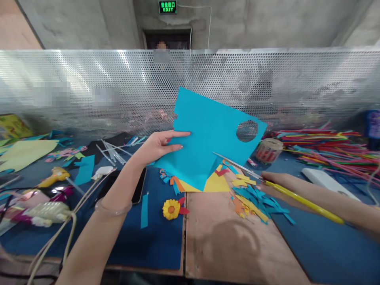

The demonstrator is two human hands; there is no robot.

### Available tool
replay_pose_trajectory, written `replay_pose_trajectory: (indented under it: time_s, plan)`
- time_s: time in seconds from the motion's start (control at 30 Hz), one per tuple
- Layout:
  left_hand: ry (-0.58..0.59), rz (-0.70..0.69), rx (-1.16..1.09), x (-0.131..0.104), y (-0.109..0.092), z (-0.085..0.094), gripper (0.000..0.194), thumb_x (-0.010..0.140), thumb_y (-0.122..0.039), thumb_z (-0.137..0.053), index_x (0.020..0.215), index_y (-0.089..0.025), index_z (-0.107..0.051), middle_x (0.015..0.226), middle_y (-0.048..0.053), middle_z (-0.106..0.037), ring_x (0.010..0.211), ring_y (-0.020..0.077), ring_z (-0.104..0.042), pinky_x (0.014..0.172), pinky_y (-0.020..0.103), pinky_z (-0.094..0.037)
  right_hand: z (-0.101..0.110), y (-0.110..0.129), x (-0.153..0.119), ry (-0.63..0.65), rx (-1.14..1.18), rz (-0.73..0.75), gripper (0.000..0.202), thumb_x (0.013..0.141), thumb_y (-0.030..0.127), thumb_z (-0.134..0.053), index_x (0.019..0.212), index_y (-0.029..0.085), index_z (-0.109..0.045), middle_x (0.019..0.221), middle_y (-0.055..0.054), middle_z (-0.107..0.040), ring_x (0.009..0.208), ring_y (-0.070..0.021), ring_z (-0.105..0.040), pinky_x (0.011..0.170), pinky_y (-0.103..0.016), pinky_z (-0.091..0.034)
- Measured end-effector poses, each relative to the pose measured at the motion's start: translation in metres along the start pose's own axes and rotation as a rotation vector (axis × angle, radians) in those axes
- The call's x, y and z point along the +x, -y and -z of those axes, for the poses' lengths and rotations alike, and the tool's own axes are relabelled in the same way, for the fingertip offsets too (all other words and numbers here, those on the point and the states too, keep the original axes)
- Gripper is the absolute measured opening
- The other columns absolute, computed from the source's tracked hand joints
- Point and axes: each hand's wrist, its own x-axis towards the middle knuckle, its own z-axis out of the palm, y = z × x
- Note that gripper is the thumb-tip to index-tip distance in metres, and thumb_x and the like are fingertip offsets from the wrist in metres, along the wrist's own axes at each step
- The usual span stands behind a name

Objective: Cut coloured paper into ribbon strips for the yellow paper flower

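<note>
My left hand [166,145] grips a sheet of bright blue paper [204,130] at its left edge, fingers over the front. The sheet stands tilted above the table, with a round hole near its right corner and small notches on its left edge. Closed around a pair of scissors [237,165] with a long yellow handle, my right hand [276,184] is to the right. The blades lie against the lower part of the sheet, where a cut edge shows. Below are a yellow paper piece [218,184] and a yellow paper flower with red petals [171,209].
Blue and yellow paper scraps [258,200] lie under my right hand. A phone [139,190], a glue gun [55,177] and cables are at left. Colourful pipe cleaners [323,144] and a tape roll [268,150] sit at right. A perforated metal screen [89,79] stands behind.
</note>
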Motion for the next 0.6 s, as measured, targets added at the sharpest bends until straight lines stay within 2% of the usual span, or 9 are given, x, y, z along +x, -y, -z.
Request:
replay_pose_trajectory:
  time_s: [0.13,0.27,0.47,0.6]
  plan:
    - [0.009,-0.001,-0.009,0.0000,0.0001,0.0005,0.043,0.083,-0.036,-0.064,0.125,-0.030,-0.059,0.136,0.001,-0.055,0.121,0.0264,-0.054,0.094,0.040,-0.055,0.0009,0.0000,-0.0001,0.008,0.000,-0.025,0.056,0.077,0.062,-0.028,0.090,0.016,-0.058,0.096,-0.017,-0.069,0.088,-0.0347,-0.066,0.077,-0.045,-0.052]
    - [0.006,0.017,0.000,-0.0001,0.0002,0.0004,0.044,0.082,-0.037,-0.064,0.125,-0.031,-0.059,0.136,0.001,-0.054,0.121,0.0273,-0.054,0.093,0.041,-0.055,0.0019,-0.0019,0.0001,-0.020,0.011,-0.021,0.050,0.075,0.062,-0.032,0.083,0.019,-0.057,0.092,-0.016,-0.070,0.088,-0.0358,-0.065,0.077,-0.046,-0.052]
    - [0.014,0.007,-0.007,-0.0001,0.0015,-0.0003,0.044,0.082,-0.037,-0.064,0.125,-0.030,-0.059,0.135,0.001,-0.055,0.121,0.0269,-0.054,0.095,0.041,-0.054,0.0015,-0.0052,-0.0006,-0.014,0.031,-0.031,0.050,0.077,0.060,-0.033,0.087,0.018,-0.058,0.103,-0.017,-0.069,0.095,-0.0347,-0.064,0.084,-0.045,-0.051]
    - [0.013,0.002,0.007,0.0004,0.0026,-0.0001,0.045,0.081,-0.039,-0.064,0.125,-0.030,-0.059,0.136,0.001,-0.055,0.121,0.0275,-0.054,0.094,0.042,-0.055,0.0007,-0.0046,-0.0004,-0.058,-0.035,-0.005,0.051,0.077,0.060,-0.031,0.086,0.018,-0.060,0.097,-0.015,-0.071,0.090,-0.0337,-0.066,0.078,-0.042,-0.054]
